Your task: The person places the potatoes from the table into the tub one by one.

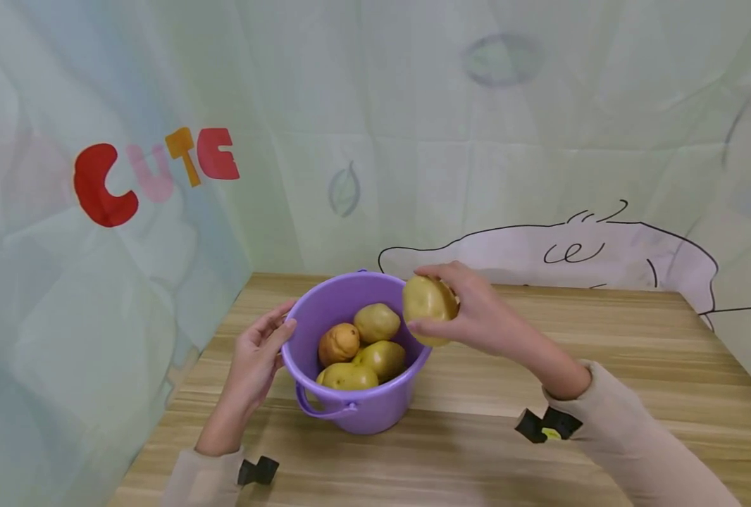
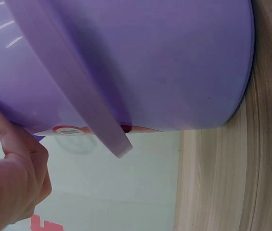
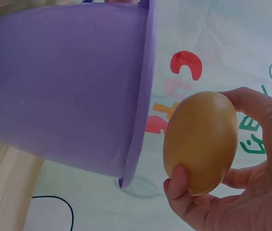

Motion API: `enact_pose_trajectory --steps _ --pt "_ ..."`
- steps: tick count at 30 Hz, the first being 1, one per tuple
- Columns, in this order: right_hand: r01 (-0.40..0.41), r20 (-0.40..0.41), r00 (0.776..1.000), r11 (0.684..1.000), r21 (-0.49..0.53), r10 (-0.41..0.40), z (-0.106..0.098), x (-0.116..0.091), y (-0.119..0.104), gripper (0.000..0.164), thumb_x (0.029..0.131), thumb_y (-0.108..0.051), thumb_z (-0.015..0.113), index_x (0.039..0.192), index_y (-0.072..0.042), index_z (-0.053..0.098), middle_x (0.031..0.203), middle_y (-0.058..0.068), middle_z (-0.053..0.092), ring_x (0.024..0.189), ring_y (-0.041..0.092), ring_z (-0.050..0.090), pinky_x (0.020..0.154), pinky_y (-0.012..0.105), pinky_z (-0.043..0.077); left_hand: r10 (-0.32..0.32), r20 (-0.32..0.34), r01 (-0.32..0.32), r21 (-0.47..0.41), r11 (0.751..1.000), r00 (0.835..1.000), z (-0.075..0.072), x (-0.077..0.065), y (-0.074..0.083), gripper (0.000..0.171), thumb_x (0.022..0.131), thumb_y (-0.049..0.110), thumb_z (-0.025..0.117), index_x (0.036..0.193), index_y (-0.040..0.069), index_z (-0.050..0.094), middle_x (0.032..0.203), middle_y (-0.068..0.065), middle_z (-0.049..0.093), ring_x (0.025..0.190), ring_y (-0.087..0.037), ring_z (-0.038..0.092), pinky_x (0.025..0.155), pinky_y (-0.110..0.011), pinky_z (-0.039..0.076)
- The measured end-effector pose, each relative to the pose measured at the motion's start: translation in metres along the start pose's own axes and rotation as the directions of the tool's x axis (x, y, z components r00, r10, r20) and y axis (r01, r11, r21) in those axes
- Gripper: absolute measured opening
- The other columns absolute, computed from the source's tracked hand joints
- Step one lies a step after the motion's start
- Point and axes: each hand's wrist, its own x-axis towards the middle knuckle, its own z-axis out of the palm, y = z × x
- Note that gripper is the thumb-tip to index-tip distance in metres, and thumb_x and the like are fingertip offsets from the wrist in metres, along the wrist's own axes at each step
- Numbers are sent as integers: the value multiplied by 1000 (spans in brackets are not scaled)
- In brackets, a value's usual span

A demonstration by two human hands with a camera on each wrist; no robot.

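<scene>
A purple bucket [image 1: 375,408] stands on the wooden table, its carrying handle [image 1: 325,412] hanging down on the near side. My left hand [image 1: 256,355] grips its left rim, thumb over the edge and fingers along the outer wall. Inside lie several yellowish potatoes [image 1: 377,322] and a more orange, lumpy one [image 1: 339,343]. At the bucket's right rim my right hand [image 1: 477,310] holds another smooth yellow potato [image 1: 427,306] between thumb and fingers. In the right wrist view this potato [image 3: 201,144] is beside the bucket's mouth, above the rim.
The wooden tabletop [image 1: 604,345] stretches to the right of the bucket. Printed cloth [image 1: 413,183] hangs behind the table and along its left side, with coloured letters [image 1: 106,186] on the left part. Both sleeves carry small black pieces [image 1: 258,470] near the wrists.
</scene>
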Motion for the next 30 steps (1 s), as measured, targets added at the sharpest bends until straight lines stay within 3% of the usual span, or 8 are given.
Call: enact_pose_trajectory --steps 6,14,25,30 --pt "39 34 999 998 -42 -37 14 3 -1 72 82 -37 82 142 -10 53 125 7 56 101 21 56 79 34 55 -2 2 2 4 1000 1000 -1 0 -1 45 102 14 59 142 -3 49 99 -5 56 82 -10 64 68 -23 61" --pt "90 81 993 991 -101 -82 28 9 -3 75 82 -36 79 145 -6 51 123 11 57 100 22 56 79 33 55 -1 5 1 8 1000 1000 0 1 -1 45 102 14 60 142 -3 50 100 -4 55 85 -10 65 70 -25 62" --pt "70 132 990 989 -131 -53 37 12 -6 76 85 -38 77 147 -7 47 133 16 52 102 22 58 80 32 57 -6 5 6 2 1000 1000 0 0 1 46 102 12 58 143 -5 47 100 -4 56 85 -10 64 69 -24 61" --pt "102 111 990 981 -163 -84 36 11 -6 70 87 -38 76 144 -5 50 136 17 53 112 28 58 91 42 56 -12 1 12 8 1000 1000 0 0 1 46 102 13 59 143 -4 47 100 -3 56 85 -10 64 70 -25 61"
